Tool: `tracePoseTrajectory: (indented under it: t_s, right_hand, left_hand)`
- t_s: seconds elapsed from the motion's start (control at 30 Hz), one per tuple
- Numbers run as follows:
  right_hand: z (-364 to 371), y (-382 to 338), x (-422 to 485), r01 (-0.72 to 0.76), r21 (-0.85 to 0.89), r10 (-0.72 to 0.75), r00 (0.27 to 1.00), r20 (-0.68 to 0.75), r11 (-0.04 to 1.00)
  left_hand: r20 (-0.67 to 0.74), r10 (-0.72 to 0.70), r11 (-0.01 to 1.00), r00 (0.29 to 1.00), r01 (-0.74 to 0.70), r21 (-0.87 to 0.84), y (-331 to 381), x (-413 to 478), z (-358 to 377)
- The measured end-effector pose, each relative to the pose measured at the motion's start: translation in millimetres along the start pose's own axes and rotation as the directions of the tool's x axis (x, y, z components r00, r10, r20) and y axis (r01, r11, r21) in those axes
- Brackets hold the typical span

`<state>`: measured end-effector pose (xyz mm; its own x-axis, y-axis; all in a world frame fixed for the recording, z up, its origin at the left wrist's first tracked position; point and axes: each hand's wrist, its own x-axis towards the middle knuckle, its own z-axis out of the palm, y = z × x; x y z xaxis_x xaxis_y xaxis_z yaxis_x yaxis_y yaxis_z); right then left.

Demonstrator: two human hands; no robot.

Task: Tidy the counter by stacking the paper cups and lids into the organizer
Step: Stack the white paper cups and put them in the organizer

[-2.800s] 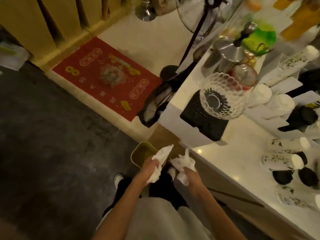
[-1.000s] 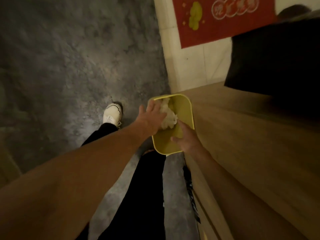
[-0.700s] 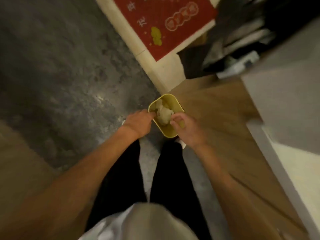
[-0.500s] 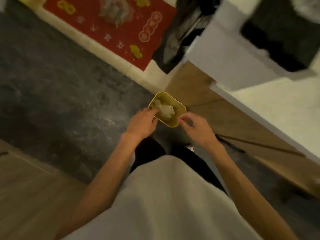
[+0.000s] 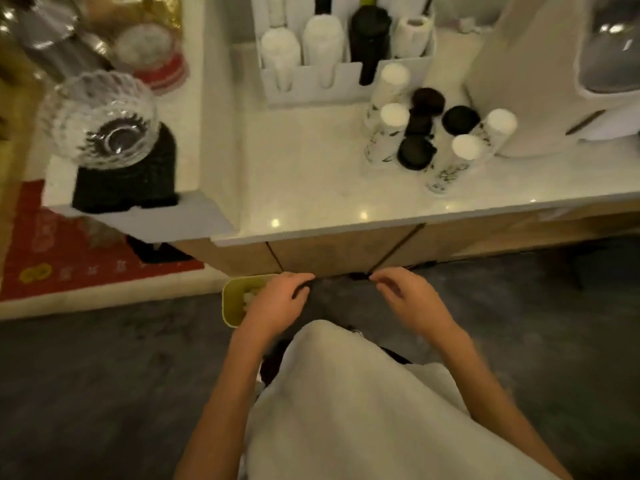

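Several upside-down paper cups [image 5: 384, 133] with a leaf print stand on the white counter [image 5: 304, 188], mixed with black lids [image 5: 415, 152]. Behind them a white organizer [image 5: 311, 88] holds rows of white cups and a black stack. My left hand [image 5: 277, 301] and my right hand [image 5: 405, 297] hang below the counter edge, in front of the wooden cabinet. Both are empty, with the fingers loosely curled and apart. My left hand partly covers a yellow bin [image 5: 235, 299] on the floor that has crumpled tissue in it.
A glass bowl [image 5: 100, 119] sits on a black block at the counter's left end. A large white appliance [image 5: 540, 74] stands at the right. A red mat [image 5: 52, 251] lies on the floor to the left. The floor below me is dark grey.
The tissues left both hands and lie in the yellow bin. My view rose from the bin to the counter, and both hands drew back from the bin, empty.
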<state>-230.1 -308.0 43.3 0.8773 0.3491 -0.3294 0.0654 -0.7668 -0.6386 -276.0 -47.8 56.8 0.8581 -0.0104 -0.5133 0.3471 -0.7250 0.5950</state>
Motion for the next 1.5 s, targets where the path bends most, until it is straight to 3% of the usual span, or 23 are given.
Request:
tracePoseTrajectory:
  t_s: [0.23,0.47,0.77,0.97,1.1,1.2,1.27,1.5]
  right_hand:
    - [-65,88,-41,-0.227,0.126,0.246,0.956,-0.161,0.966]
    - [-83,104,-16,-0.305,0.257,0.368,0.896,-0.250,0.917]
    - [-99,25,74,-0.128,0.429,0.247,0.940,-0.234,0.894]
    - [-139,-29,164,-0.012,0.293,0.142,0.893,-0.427,0.956]
    - [-154,-53,234,-0.040,0.160,0.088,0.947,-0.310,0.986]
    - [-149,-55,270,-0.167,-0.002,0.164,0.971,-0.174,0.986]
    - [-142,-54,281,-0.185,-0.022,0.180,0.973,-0.143,0.982]
    - [-110,-90,286,0.128,0.022,-0.129,0.991,0.045,0.992]
  left_hand:
    - [0.026,0.188,0.968,0.982,-0.189,0.162,93,49,18]
    - [-0.032,0.170,0.980,0.985,-0.166,0.112,105,77,8]
    - [-0.112,0.142,0.988,0.984,-0.148,-0.049,82,162,-30]
    - [-0.181,0.129,0.980,0.975,-0.153,-0.127,93,219,-53]
    - [-0.164,0.186,0.976,0.969,-0.200,-0.079,94,243,-59]
    - [-0.168,0.197,0.979,0.966,-0.203,-0.017,83,251,-61]
    - [-0.182,0.171,0.985,0.968,-0.174,0.001,72,252,-62]
    - [-0.208,0.085,0.974,0.974,-0.126,-0.191,47,251,-65]
